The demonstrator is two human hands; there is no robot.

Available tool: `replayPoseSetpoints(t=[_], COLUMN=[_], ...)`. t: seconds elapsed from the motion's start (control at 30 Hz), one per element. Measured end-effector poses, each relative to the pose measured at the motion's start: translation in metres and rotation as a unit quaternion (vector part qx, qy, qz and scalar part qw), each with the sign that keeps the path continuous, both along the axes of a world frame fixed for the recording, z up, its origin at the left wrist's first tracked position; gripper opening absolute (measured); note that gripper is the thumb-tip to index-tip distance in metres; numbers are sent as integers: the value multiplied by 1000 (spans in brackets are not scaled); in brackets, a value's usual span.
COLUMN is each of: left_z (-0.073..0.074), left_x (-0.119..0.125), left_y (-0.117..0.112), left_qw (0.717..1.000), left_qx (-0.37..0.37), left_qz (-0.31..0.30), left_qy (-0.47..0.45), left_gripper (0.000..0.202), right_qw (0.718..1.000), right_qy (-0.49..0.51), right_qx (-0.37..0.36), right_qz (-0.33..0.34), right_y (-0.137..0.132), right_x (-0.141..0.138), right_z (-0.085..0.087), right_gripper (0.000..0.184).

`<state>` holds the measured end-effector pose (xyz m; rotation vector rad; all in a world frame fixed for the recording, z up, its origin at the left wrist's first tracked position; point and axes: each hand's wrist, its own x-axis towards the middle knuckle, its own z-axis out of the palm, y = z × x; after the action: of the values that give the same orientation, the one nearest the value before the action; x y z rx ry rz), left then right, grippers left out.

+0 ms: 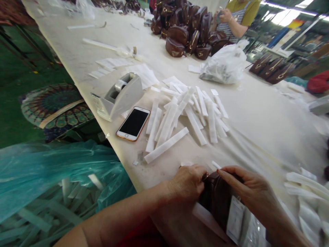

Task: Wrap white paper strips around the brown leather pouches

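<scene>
Both my hands grip a small dark brown leather bag (218,199) at the table's near edge. My left hand (189,183) is closed on its left top, fingers pinched near a metal fitting. My right hand (248,188) is curled over its right top. A white tag (235,219) and a white foam strip (205,218) hang by the bag's front. Just beyond my hands lies a pile of white foam strips (185,113).
A white tape dispenser (120,96) and a phone (133,123) lie left of the strips. A heap of brown bags (187,31) and a plastic bag (226,65) are farther back, where another person (238,17) works. A teal plastic sack (51,185) of strips sits beside the table.
</scene>
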<state>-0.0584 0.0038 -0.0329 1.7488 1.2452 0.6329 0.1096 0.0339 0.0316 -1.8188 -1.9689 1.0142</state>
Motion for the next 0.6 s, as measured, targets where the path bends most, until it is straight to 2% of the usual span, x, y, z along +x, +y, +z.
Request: replayPoseSetpoints(t=[0.17, 0.4, 0.5, 0.6], left_z=[-3, -9, -10, -11], left_x=[-2, -3, -2, -1], left_y=[0, 2, 2, 1], left_qw=[999, 996, 997, 998], left_qx=[9, 0, 1, -7], left_qz=[6, 9, 13, 49], left_qy=[-34, -93, -76, -50], left_gripper=[13, 22, 20, 20], right_qw=[999, 999, 999, 998], right_qy=[0, 22, 26, 20], right_qx=[-37, -30, -41, -50], right_qz=[1, -15, -22, -14], right_y=[3, 8, 9, 11], right_x=[5, -1, -1, 0], right_z=[-4, -1, -1, -3], right_gripper=[44, 43, 43, 42])
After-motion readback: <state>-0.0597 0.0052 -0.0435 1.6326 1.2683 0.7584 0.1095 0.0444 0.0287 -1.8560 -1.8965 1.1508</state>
